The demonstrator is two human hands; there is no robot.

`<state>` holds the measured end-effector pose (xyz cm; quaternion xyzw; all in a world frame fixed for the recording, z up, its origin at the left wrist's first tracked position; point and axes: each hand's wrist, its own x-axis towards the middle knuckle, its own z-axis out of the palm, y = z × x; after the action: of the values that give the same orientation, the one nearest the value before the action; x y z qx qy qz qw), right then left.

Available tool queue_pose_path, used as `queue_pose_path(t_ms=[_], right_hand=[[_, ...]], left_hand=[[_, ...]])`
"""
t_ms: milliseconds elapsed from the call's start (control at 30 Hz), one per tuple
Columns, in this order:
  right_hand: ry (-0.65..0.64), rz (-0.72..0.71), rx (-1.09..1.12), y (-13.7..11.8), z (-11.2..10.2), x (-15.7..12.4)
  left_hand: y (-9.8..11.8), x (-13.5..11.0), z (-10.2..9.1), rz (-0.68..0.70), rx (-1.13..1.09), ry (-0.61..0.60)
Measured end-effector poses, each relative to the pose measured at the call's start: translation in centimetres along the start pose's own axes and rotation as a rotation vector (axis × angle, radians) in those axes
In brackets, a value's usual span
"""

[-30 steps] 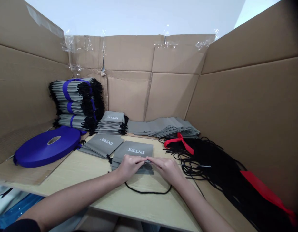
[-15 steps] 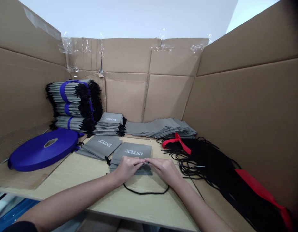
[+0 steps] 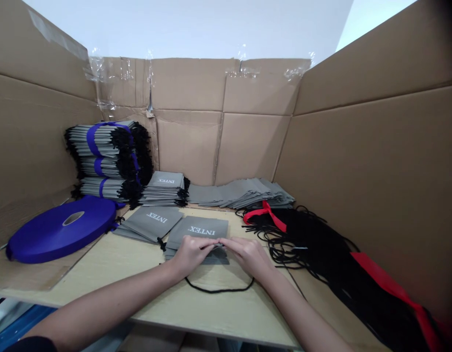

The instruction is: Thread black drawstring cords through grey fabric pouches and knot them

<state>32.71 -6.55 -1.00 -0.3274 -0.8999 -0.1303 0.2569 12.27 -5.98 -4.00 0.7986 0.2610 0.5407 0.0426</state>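
Head cam: INTEX drawstr. bag (image 3: 196, 231)

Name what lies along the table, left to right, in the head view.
Purple ribbon reel, grey INTEX drawstring bags, left hand, right hand, bundle of black cords.

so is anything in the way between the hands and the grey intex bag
Nothing visible stands between them. The left hand and right hand are directly on the grey fabric drawstring bag, meeting over its lower part, while the thin black cord loops below them.
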Motion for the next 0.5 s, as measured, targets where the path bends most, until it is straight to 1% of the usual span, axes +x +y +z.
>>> queue_pose_path(t_ms=[233, 367, 500], right_hand=[[0.015, -0.018, -0.012, 0.02, 0.09, 0.02], [0.024, -0.013, -0.021, -0.07, 0.16, 0.09], [0.016, -0.006, -0.01, -0.13, 0.25, 0.2]], left_hand=[[-0.11, 0.0, 0.02, 0.014, 0.013, -0.005], [-0.12, 0.0, -0.01, 0.023, 0.022, -0.034], [0.0, 0.08, -0.07, 0.079, 0.015, -0.048]])
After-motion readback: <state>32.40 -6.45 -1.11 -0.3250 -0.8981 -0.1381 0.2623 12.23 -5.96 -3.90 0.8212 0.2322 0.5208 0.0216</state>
